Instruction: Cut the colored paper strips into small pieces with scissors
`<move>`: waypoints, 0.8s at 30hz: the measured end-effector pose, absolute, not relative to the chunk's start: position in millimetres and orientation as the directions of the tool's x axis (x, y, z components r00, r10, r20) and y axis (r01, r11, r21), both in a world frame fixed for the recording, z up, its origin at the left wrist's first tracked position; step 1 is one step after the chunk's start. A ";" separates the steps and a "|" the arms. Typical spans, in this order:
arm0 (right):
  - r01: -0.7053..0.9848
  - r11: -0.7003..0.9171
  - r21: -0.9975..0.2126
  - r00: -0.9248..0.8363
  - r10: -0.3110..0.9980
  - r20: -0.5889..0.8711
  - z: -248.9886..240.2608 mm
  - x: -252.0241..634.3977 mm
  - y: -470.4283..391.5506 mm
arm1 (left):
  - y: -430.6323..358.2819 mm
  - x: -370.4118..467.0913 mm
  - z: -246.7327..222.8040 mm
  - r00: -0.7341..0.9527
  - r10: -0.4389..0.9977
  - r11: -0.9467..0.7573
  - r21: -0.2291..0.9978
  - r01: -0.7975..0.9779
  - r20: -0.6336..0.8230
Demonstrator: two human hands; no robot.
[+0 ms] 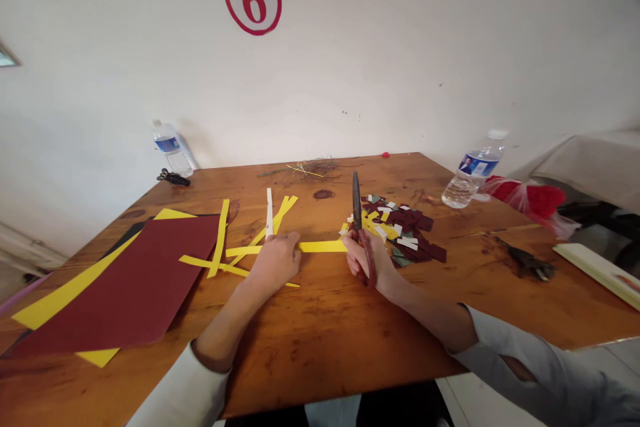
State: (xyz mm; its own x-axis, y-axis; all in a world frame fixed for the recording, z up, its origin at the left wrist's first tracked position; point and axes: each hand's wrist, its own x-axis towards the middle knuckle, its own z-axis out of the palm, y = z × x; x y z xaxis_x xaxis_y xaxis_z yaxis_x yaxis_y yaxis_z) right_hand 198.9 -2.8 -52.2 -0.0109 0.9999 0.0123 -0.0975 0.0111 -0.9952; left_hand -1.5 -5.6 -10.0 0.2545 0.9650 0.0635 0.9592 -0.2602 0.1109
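Observation:
My left hand [276,259] is closed on a yellow paper strip [323,247] that stretches across to my right hand. In my right hand [373,259] is a pair of scissors [357,203], blades pointing up and away, with the fingers near the strip's right end. Whether those fingers also touch the strip I cannot tell. Beside my left hand lie more yellow strips [219,237] and a white strip [269,210]. Just beyond my right hand spreads a pile of small cut paper pieces [413,223] in dark red, yellow, white and grey-green.
Dark red sheets [135,287] overlap yellow ones at the left. Water bottles stand at the back left [173,148] and right [475,170]. Thin wires [313,168] lie at the back. A dark tangled object [529,260] and a white box [600,273] are at the right.

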 end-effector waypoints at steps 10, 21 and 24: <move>-0.117 0.033 -0.993 -0.043 0.998 0.038 -52.8 200.4 -4.5 | -1.6 -4.3 -18.5 0.247 0.963 -0.266 0.225 0.937 0.109; -0.275 0.021 -0.961 -0.063 0.997 0.040 -43.1 200.5 -7.1 | -24.8 11.0 -17.7 0.260 0.911 -0.411 0.743 0.528 0.319; -0.321 0.061 -0.945 -0.116 0.988 0.103 -41.1 202.1 -9.4 | -27.7 31.4 -26.3 0.329 0.944 -0.102 0.978 0.182 0.037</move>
